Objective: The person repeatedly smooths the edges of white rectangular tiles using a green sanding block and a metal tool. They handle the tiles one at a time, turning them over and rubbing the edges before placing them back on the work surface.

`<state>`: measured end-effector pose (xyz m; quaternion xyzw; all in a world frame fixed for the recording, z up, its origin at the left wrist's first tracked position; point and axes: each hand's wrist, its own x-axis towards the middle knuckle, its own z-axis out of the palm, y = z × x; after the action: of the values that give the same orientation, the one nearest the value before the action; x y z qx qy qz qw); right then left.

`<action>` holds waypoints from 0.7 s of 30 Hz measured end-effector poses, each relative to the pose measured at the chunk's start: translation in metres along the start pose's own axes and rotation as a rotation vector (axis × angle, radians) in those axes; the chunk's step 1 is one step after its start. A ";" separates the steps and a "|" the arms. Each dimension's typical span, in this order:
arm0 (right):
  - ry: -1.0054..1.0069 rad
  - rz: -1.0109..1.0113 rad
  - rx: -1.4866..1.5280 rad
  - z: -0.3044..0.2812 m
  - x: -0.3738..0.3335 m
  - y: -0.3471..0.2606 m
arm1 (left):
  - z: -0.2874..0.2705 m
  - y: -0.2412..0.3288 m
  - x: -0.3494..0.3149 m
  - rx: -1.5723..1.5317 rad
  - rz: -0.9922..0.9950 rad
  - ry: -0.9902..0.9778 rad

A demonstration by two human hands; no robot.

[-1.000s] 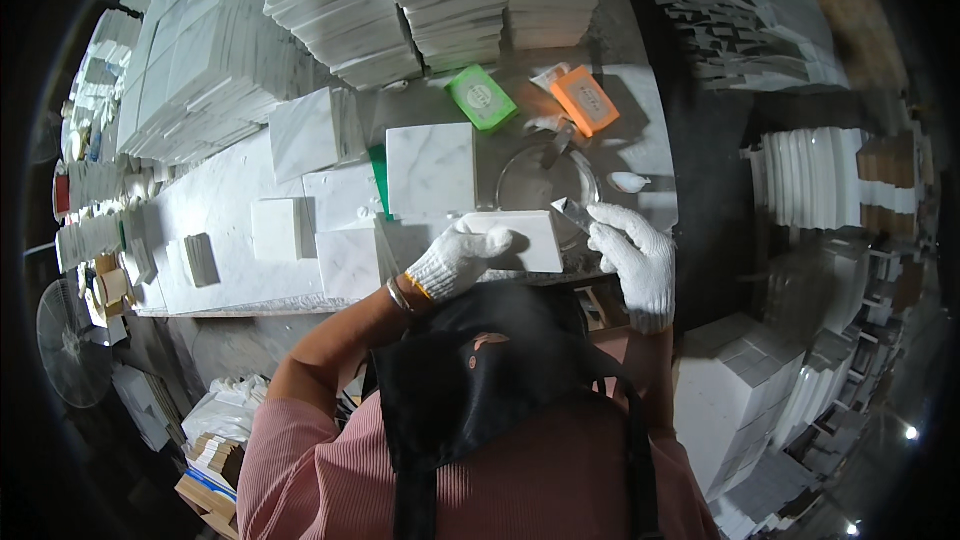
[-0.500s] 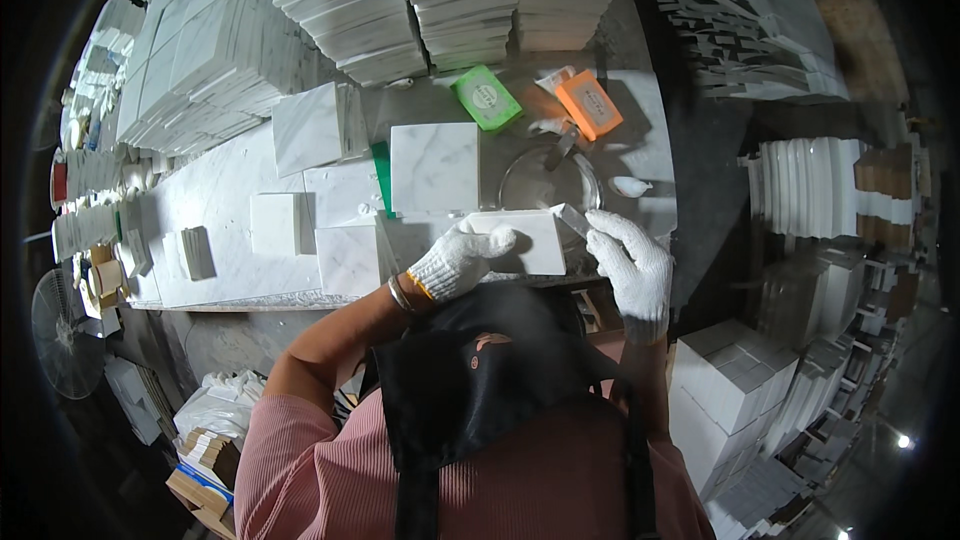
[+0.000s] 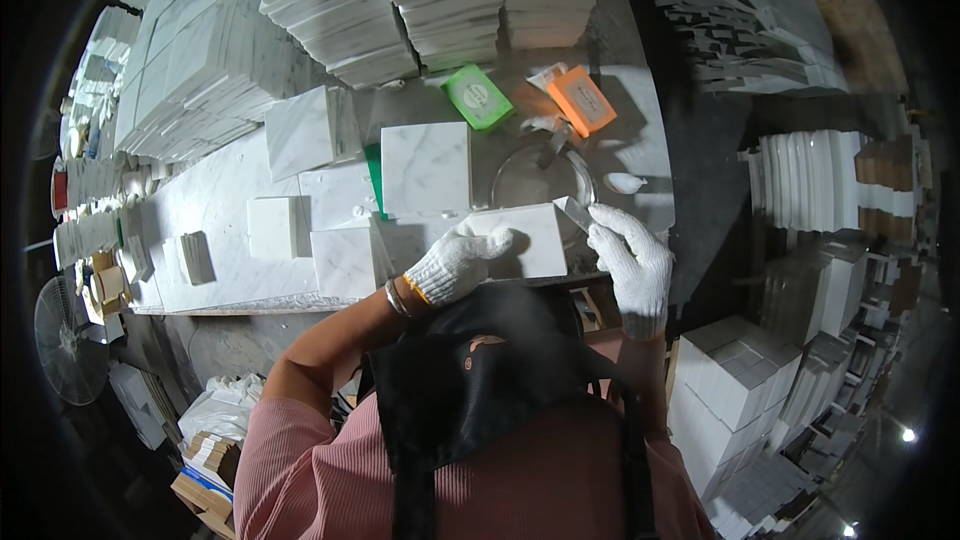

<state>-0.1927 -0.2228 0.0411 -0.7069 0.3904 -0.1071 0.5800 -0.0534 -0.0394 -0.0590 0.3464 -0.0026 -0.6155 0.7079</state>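
Note:
My left hand (image 3: 450, 265), in a white knitted glove, is closed on the near-left part of a white marble tile (image 3: 535, 240), its thumb on the top face. The tile is held tilted over the table's front edge. My right hand (image 3: 632, 258), gloved likewise, pinches a small flat grey scraper-like blade (image 3: 574, 212). Its tip meets the tile's far-right corner; the gloved fingers hide part of it. Just beyond the tile is a round shallow dish (image 3: 500, 180) with a flat metal tool (image 3: 552, 148) across its far rim.
Another marble tile (image 3: 425, 168) lies left of the dish. Farther back are a green box (image 3: 477, 98) and an orange box (image 3: 581, 100). Tall tile stacks (image 3: 335, 15) line the table's far side. A small white piece (image 3: 627, 183) lies right of the dish.
The view has shifted slightly, so the table items appear a little to the left. Both hands keep their holds, and the blade stays at the tile's far-right corner.

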 end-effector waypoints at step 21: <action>0.081 -0.407 -0.254 0.002 0.001 0.014 | -0.013 -0.011 0.002 0.555 0.115 0.059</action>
<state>-0.1973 -0.2225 0.0274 -0.8334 0.2733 -0.2000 0.4368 -0.0568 -0.0348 -0.0749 0.5441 -0.1700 -0.5399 0.6194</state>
